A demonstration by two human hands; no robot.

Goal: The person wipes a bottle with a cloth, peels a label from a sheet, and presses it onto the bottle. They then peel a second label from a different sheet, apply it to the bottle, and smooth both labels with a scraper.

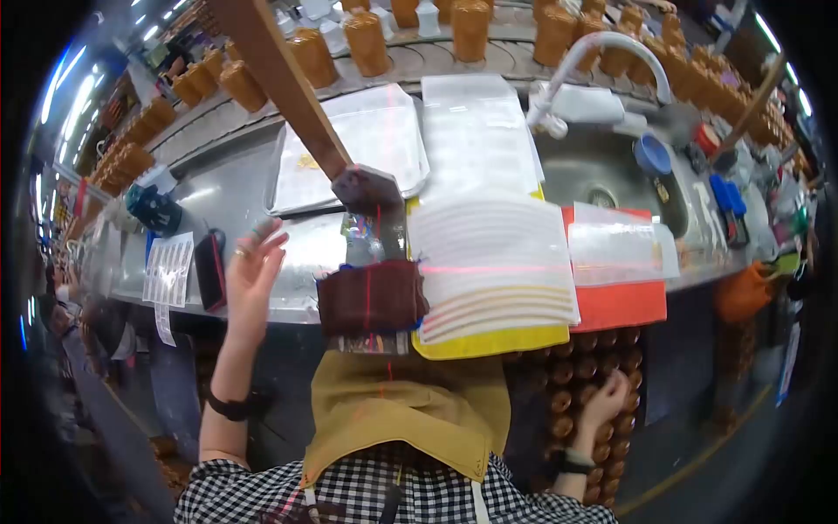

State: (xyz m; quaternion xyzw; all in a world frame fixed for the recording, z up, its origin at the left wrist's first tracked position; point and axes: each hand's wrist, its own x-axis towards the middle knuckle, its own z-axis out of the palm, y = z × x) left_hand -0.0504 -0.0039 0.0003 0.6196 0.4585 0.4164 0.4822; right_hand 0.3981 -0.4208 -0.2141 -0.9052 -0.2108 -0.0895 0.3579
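Observation:
My left hand point(255, 272) is raised over the front of the metal counter with fingers extended and apart, holding nothing that I can see. A dark phone-like object point(209, 269) lies to its left, and a dark brown folded cloth point(371, 299) lies to its right. My right hand point(605, 400) is lowered at the right, beside rows of shiny brown rounded pieces point(561, 400). Its fingers look curled together; whatever may be in them cannot be made out. White sheets with curved strips point(493, 262) lie on a yellow board point(497, 342) between the hands.
A white-lined tray point(349, 140) and a stack of white sheets point(480, 131) sit behind. A wooden post point(288, 79) slants down in front of me. At right are a red board point(620, 306), a sink point(585, 170) and a white faucet point(602, 44). Brown jars point(471, 31) line the conveyor.

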